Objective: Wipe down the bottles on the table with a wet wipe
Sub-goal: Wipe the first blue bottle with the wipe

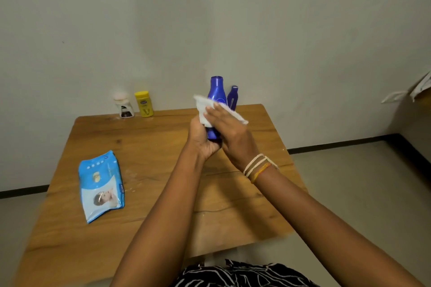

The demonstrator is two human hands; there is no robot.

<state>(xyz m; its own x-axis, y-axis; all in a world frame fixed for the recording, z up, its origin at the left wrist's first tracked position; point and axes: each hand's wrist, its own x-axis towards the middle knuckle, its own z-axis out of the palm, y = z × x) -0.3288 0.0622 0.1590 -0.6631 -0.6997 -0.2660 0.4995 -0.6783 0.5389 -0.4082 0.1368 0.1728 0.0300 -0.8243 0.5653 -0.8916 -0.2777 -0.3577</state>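
1. Patterned cloth (245, 275) at the bottom edge lies nearest the camera, with both bare forearms reaching out over it toward the grip above the table (163, 216).

2. Left hand (201, 138) is wrapped around the lower body of the blue bottle (217, 93), fingers closed on it, holding it upright and clear of the table. Gripping low leaves the shoulder and upper body bare for the wipe, which is probably why it sits there.

3. Right hand (229, 128) presses the wipe (204, 107) flat against the bottle's side just above the left hand's grip. Its fingers lie over the cloth, closed onto wipe and bottle together rather than pinching. Loose corners of the wipe stick out on both sides of the hand.

4. Thread bands (258, 166) circle the right wrist, just below the grip.

5. Behind the grip and almost touching the held bottle in this view, a purple bottle (232, 98) stands near the table's far edge. Whether it has been wiped cannot be told.

6. Well to the left of the grip, a yellow bottle (144, 103) and a white bottle (124, 106) stand side by side against the wall, out of the working space.

7. Left of and nearer than the grip, the wipe pack (101, 185) lies flat, within easy reach of the left hand for a fresh sheet.

8. My judgement: the wiping of the blue bottle is under way, and three bottles may remain.
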